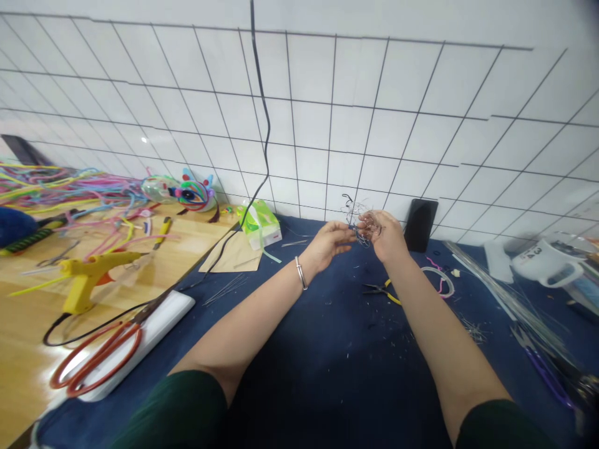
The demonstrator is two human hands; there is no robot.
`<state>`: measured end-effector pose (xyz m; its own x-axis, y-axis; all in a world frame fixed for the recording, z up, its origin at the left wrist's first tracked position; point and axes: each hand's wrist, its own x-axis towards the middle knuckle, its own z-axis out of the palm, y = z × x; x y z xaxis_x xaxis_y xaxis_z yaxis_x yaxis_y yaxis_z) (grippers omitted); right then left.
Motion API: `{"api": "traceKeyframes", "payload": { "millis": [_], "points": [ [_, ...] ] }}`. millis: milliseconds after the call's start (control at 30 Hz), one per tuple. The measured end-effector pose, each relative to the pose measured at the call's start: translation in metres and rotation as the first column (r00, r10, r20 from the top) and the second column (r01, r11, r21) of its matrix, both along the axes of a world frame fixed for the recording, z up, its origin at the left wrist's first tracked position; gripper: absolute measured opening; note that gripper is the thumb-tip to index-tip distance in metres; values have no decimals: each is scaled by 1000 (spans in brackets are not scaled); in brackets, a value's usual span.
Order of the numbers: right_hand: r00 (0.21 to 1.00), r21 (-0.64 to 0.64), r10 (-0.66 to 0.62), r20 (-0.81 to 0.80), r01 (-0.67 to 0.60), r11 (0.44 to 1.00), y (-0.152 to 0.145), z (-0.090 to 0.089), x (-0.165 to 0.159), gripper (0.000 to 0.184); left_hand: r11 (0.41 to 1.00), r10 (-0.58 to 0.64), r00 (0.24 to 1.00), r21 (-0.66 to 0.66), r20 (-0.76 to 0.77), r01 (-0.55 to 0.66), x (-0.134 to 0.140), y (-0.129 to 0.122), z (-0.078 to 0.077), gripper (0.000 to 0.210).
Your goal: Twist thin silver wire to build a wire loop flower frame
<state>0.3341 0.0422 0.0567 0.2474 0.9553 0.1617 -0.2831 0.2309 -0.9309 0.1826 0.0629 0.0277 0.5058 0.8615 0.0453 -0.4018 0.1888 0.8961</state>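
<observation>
A loose tangle of thin silvery wire (357, 212), with a dark hooked end at its top, is held up above the blue cloth. My right hand (387, 236) grips its right side, fingers curled round the strands. From the left, the fingertips of my left hand (330, 244) pinch the lower left of the tangle; its lower fingers are slightly bent. A silver bangle (301, 273) circles my left wrist. Below my hands lie pliers with yellow handles (393, 293), partly hidden behind my right forearm.
A dark phone (420, 224) leans against the tiled wall. Wire lengths (510, 293), a white mug (547, 259) and purple-handled pliers (545, 368) lie right. Left are orange-handled scissors (100, 357) on a white power strip (163, 330), a yellow glue gun (84, 277) and a tissue pack (261, 223).
</observation>
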Motion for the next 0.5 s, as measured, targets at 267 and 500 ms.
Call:
{"api": "traceKeyframes", "payload": {
  "millis": [267,500],
  "points": [
    [990,67,-84,109,77,995,2,-6,-1,13,982,-147,986,-109,85,156,4,-5,-2,20],
    [973,105,-160,164,144,984,5,-9,0,13,996,72,997,-57,15,-71,-2,8,-4,23]
  ]
}}
